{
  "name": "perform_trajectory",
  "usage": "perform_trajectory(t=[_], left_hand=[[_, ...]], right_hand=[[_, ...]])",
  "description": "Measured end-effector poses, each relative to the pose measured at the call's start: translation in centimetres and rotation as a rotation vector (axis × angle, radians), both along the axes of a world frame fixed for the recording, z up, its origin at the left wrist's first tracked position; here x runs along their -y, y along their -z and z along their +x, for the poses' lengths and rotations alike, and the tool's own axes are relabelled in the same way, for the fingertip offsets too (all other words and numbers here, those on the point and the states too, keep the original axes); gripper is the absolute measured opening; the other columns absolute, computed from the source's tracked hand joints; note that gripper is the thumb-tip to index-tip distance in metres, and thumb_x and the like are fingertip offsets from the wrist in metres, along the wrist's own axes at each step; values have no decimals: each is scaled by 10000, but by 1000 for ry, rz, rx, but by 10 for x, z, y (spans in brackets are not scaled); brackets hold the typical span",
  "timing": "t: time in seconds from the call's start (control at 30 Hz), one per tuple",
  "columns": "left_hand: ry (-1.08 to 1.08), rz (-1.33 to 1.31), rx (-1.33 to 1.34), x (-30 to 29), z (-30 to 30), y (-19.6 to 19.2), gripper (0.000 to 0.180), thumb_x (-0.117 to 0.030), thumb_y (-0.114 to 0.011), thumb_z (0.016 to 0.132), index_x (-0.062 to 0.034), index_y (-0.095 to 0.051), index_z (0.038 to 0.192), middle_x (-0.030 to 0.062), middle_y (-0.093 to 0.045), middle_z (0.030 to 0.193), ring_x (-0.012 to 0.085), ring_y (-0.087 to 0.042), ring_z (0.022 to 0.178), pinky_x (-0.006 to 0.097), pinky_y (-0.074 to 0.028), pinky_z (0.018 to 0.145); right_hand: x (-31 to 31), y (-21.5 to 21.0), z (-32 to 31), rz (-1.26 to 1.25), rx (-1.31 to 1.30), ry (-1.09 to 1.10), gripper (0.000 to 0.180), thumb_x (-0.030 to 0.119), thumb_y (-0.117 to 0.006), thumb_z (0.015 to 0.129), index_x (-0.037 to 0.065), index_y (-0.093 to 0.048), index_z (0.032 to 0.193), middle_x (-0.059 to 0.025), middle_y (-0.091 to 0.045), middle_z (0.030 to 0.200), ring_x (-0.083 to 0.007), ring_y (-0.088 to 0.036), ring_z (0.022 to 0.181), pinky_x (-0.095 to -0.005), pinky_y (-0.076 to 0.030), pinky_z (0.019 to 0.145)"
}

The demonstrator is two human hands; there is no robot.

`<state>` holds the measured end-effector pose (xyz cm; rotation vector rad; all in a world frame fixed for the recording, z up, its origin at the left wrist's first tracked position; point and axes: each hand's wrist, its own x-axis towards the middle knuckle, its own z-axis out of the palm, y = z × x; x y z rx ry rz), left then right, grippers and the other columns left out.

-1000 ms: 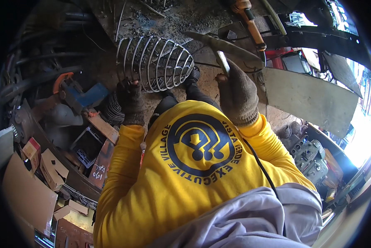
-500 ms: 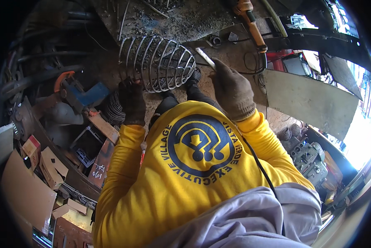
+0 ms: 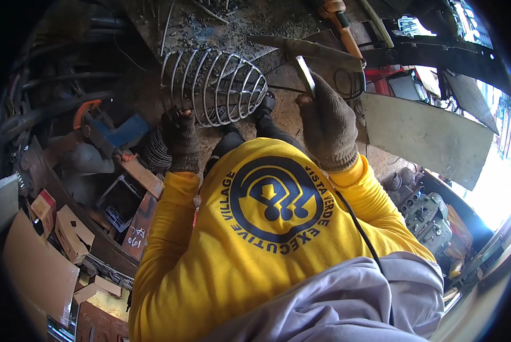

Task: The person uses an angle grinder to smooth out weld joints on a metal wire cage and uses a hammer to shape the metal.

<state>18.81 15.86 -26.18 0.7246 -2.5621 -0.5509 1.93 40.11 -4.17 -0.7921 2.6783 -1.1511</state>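
Note:
My left hand, in a dark fingerless glove, is closed at the lower left end of a dome-shaped cage of bent metal rods. The cage lies on its side, its narrow end pointing right. In its brown glove, my right hand is closed around a short, light-coloured flat bar. The bar tilts upward, apart from the cage. Behind its tip stretches a long, dark, tapered shape; I cannot tell its kind or whether it touches the bar.
An orange power tool lies at the far right of a debris-strewn work surface. On the left are a blue-and-orange tool, coiled wire and cardboard boxes. A pale sheet and metal machine parts are right.
My right hand has moved slightly right with the bar, which now points more upward. The long dark shape has appeared behind it. My left hand and the cage have barely shifted.

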Motion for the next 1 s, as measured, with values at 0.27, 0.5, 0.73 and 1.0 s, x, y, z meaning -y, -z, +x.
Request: perform_trajectory(t=[0.27,0.5,0.73,1.0], left_hand=[[-80,212,-21,-4,-4,-11,477,-486,-562,980,-17,-556,1067,159,-577,935,350,-593,839,438,-471,766],[-147,539,-159,-13,-13,-37,596,-594,-609,912,-10,-572,1026,146,-596,901,327,-592,832,433,-461,757],[-197,528,-142,-12,-14,-38,581,-591,-650,888,-18,-617,978,148,-607,867,324,-599,789,429,-465,734],[-63,198,-68,2,10,-33,260,-245,-610,969,-27,-609,1110,163,-620,1024,311,-612,926,411,-485,820]], right_hand=[[1,0,0,61,-5,-44,382,165,-659,924,54,-616,1287,-202,-709,1024,-364,-706,947,-401,-555,814],[-3,16,-2,222,29,-75,384,156,-660,912,76,-613,1285,-190,-705,959,-369,-704,891,-420,-559,771],[-6,22,-11,-2,29,20,359,126,-642,940,-3,-612,1274,-145,-710,908,-204,-695,806,-314,-538,742],[-30,46,-1,-15,180,52,361,110,-616,956,-25,-598,1290,-101,-711,903,-118,-658,789,-286,-533,728]])
